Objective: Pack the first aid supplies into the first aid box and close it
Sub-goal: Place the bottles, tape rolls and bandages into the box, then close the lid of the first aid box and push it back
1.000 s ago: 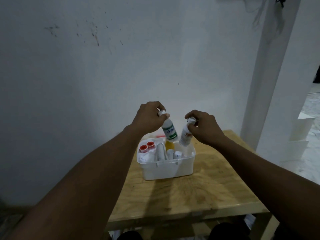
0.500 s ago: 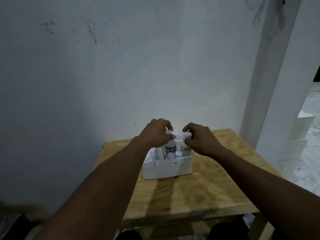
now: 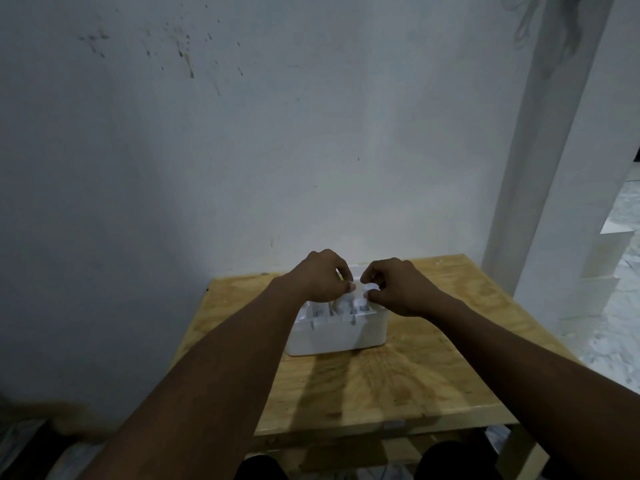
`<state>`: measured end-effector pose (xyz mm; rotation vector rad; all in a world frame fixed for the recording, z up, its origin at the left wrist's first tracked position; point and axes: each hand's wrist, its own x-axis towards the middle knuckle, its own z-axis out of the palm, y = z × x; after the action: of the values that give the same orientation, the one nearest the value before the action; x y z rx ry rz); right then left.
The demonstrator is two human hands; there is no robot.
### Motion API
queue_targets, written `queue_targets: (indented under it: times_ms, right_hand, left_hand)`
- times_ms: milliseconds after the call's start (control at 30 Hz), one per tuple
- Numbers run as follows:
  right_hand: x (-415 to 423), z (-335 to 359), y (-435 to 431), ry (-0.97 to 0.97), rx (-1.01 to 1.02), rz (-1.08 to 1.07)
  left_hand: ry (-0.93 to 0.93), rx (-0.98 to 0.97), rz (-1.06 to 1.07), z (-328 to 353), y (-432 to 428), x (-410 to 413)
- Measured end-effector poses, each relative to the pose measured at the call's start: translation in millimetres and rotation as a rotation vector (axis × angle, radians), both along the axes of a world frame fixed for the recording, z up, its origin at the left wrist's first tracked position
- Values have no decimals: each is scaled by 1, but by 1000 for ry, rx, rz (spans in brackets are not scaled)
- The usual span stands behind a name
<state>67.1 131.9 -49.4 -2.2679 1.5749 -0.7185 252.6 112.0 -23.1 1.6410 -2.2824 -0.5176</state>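
A white first aid box (image 3: 337,336) stands open on the wooden table (image 3: 398,382), near the wall. My left hand (image 3: 320,280) is over the box's middle, its fingers pinched on the top of a white bottle (image 3: 343,306) that stands inside. My right hand (image 3: 398,289) is just to the right, its fingers on the white cap of a second bottle (image 3: 370,289), also down in the box. The other contents are mostly hidden by my hands and blurred. No lid is visible.
A stained white wall (image 3: 242,150) rises directly behind the table. A white pillar (image 3: 554,150) stands at the right, with a doorway and tiled floor (image 3: 620,327) beyond it. My knees (image 3: 453,460) show below the table's front edge.
Both hands have lowered the two bottles from above the box down into it. The camera has tilted, so the box now sits lower and farther away.
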Motion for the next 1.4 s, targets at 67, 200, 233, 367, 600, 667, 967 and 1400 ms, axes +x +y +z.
queue_targets:
  times_ms: [67, 200, 233, 367, 600, 667, 967, 1400]
  right_hand:
    - [0, 2, 1, -9, 4, -2]
    - [-1, 5, 2, -15, 38, -1]
    - [-2, 6, 2, -17, 46, -2]
    - [0, 6, 0, -11, 34, -8]
    - [1, 14, -14, -205, -41, -151]
    - [0, 14, -24, -317, -47, -249]
    - [7, -12, -63, -794, 461, -590]
    - [21, -19, -86, -675, 471, -540]
  left_hand:
    - [-1, 12, -3, 1, 1, 0]
    - [10, 11, 15, 0, 1, 1]
    - [15, 9, 23, -1, 1, 1]
    - [33, 12, 29, -2, -1, 2]
    - [160, -143, 112, 3, -4, 13]
    - [195, -209, 188, 2, -10, 24]
    - [379, 125, 717, -36, -41, 80]
    - [741, 320, 730, -46, -64, 92]
